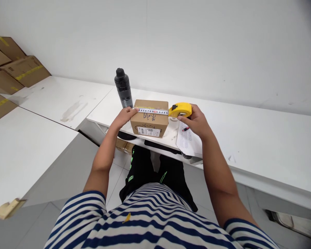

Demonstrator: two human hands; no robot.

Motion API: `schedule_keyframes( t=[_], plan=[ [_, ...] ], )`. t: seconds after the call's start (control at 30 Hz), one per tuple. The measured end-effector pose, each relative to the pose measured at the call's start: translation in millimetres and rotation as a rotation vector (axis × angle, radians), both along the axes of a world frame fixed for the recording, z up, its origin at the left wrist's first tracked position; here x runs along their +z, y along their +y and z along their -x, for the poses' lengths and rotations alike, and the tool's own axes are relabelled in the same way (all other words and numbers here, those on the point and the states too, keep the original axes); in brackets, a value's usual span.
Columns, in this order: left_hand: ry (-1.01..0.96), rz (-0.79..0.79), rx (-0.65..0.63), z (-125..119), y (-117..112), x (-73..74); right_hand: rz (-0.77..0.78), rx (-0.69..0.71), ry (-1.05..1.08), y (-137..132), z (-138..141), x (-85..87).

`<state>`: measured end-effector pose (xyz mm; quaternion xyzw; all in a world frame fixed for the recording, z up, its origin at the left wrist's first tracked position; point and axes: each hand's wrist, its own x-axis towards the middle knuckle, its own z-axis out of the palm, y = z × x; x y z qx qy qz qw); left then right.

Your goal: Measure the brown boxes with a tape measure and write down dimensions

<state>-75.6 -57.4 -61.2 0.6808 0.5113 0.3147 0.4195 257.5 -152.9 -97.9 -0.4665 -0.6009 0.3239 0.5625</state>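
A small cardboard box [149,121] with a white label and blue writing stands on the white table [261,138] in front of me. A white tape [152,111] is stretched along its top front edge. My left hand [124,116] pinches the tape's free end at the box's left corner. My right hand [195,121] grips the yellow tape measure case [180,109] just past the box's right corner.
A black bottle [123,88] stands behind the box on its left. A sheet of paper [188,140] with a red pen [185,129] lies under my right hand. Cardboard boxes [12,67] are stacked at far left. Another white table [20,145] stands to the left.
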Motion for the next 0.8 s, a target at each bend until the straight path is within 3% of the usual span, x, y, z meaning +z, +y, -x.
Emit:
schedule_keyframes(
  t=[0.3, 0.43, 0.53, 0.63, 0.7, 0.8],
  plan=[
    [0.184, -0.236, -0.094, 3.3, 2.6, 13.1, -0.065, -0.053, -0.104, 0.7, -1.5, 1.6],
    [0.139, -0.268, -0.089, 5.4, -4.6, 33.1, -0.092, -0.148, -0.244, -8.9, 0.3, 12.4],
    [0.024, -0.331, -0.056, 2.2, -39.6, 53.9, -0.184, -0.160, -0.238, -31.7, 11.9, 19.2],
    [-0.029, -0.345, -0.134, -11.0, -92.9, 57.8, -0.356, -0.104, -0.241, -66.0, 28.7, 13.5],
    [-0.015, -0.318, -0.229, -24.1, -125.5, 45.4, -0.446, -0.054, -0.293, -90.4, 39.1, 0.2],
    [-0.017, -0.184, -0.394, -42.6, -156.6, 10.9, -0.447, -0.076, -0.395, -121.7, 50.9, -29.8]
  ],
)
